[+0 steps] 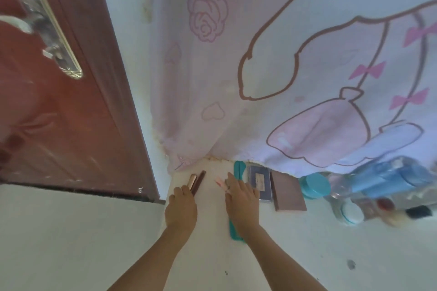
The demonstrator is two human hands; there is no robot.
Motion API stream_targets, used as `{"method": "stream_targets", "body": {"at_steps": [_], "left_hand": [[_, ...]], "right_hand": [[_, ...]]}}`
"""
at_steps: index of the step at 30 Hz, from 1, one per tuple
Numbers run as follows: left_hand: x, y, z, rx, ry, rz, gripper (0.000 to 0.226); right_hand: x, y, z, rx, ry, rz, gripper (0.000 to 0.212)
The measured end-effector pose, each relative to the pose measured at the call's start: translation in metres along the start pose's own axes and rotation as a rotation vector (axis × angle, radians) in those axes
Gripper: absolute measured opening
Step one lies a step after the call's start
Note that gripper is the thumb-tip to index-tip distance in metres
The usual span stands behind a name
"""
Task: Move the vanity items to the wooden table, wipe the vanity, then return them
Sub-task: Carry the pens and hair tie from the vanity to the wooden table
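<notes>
tube (gold) in left hand

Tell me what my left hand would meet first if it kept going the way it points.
The rose-gold tube: it lies just ahead of the left hand, perhaps already touching its fingertips. Depth is unclear.

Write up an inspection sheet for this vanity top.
Surface: white vanity top, dark specks near the front.
Job's things: rose-gold tube and dark slim tube at left; teal flat tool, grey palette, mauve palette, teal-lidded jar, blue bottles further right.
Clutter: blurred small jars far right.
Hands: left hand curls its fingers on the rose-gold tube; right hand lies over the tool, pink clip at its fingers, grip unclear.
Cables: nothing seen.
Surroundings: red-brown door left, pink cartoon cloth behind.
</notes>
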State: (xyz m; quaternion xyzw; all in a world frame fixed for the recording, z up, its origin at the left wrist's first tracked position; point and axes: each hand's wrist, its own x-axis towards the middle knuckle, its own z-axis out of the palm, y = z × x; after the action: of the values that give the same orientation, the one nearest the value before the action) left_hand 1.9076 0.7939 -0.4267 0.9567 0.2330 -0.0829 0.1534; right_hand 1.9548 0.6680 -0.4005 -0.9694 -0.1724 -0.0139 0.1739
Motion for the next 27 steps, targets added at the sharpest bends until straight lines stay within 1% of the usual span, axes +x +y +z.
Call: {"method": "stream_targets", "body": {"at_steps": [1,2,4,5,8,12,15,18,21,24,27], "left_hand": [[-0.001,-0.001,0.002,0.018,-0.022,-0.009,0.033],[-0.003,-0.003,0.003,0.005,0.013,0.014,0.037],[-0.007,-0.006,0.007,-0.03,0.031,0.058,0.047],[-0.01,-0.009,0.007,-0.075,0.006,0.066,0.052],[-0.018,-0.016,0.002,-0.318,-0.064,0.07,0.06],[-0.023,-0.025,-0.005,-0.533,-0.059,0.133,0.059],[-0.034,-0.033,-0.013,-0.645,-0.015,0.161,0.051],[-0.054,-0.043,-0.027,-0.738,0.065,0.12,0.04],[-0.08,-0.049,-0.043,-0.767,0.214,0.071,0.029],[-0.108,-0.056,-0.052,-0.723,0.34,-0.084,0.03],[-0.149,-0.066,-0.051,-0.668,0.405,-0.284,0.035]], "right_hand": [[-0.005,0.0,0.003,-0.022,0.054,-0.006,0.053],[-0.009,0.0,0.003,-0.054,0.09,-0.01,0.056],[-0.019,-0.004,-0.001,-0.107,0.128,-0.017,0.059],[-0.023,-0.005,-0.003,-0.127,0.151,-0.029,0.061],[-0.033,-0.004,-0.005,-0.145,0.195,-0.05,0.068],[-0.041,-0.006,-0.009,-0.182,0.214,-0.073,0.06],[-0.044,-0.009,-0.008,-0.189,0.206,-0.131,0.06],[-0.044,-0.019,-0.007,-0.167,0.218,-0.216,0.059],[-0.042,-0.034,-0.007,-0.138,0.241,-0.329,0.058],[-0.04,-0.045,-0.008,-0.091,0.269,-0.475,0.054],[-0.049,-0.057,-0.009,0.009,0.269,-0.668,0.056]]}}
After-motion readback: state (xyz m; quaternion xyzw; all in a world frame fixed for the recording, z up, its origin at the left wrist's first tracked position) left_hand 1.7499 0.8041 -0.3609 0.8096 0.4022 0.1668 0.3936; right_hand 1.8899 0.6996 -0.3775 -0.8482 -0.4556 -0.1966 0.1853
